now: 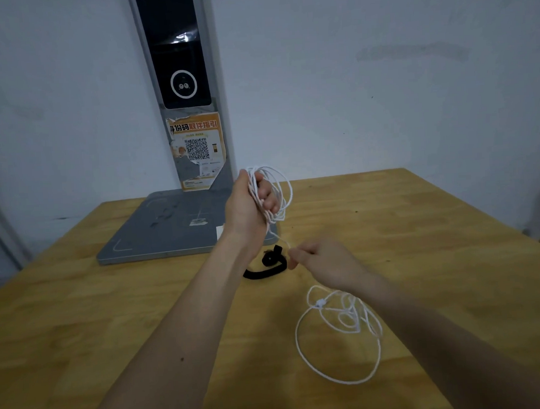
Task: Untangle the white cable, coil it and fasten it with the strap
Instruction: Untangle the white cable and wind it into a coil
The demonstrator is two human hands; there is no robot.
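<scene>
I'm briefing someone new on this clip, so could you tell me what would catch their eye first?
The left hand, raised mid-frame, grips a bundle of white cable loops, while the right hand pinches the strand running down from it. More cable lies loose on the wooden table near the right forearm, and a black strap lies between the hands.

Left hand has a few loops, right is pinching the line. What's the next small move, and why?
Probably wind another loop onto the left hand with the right hand: much white cable lies loose on the table, and the black strap is unused.
</scene>
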